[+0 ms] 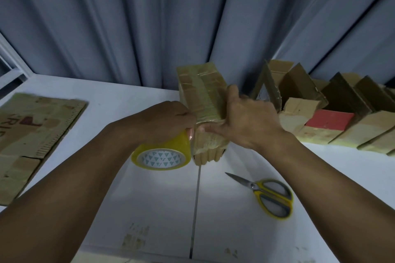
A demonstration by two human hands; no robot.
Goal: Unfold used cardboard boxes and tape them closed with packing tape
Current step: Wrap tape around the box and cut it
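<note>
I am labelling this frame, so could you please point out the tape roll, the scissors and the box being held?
tape roll [161, 157]: head view, on its printed core.
scissors [253, 186]: head view, at the pivot.
box [201, 88]: head view, on its taped top face.

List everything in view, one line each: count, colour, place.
cardboard box: one, brown, taped, held at table centre
tape roll: one, yellow, beside the box, in left hand
scissors: one pair, yellow and grey handles, on table at right
flattened cardboard: one sheet, brown, table's left side
open boxes: several, brown, one with a red face, row at far right
table: one, white
curtain: one, blue-grey, behind table
left hand: grips tape roll
right hand: grips cardboard box
</note>
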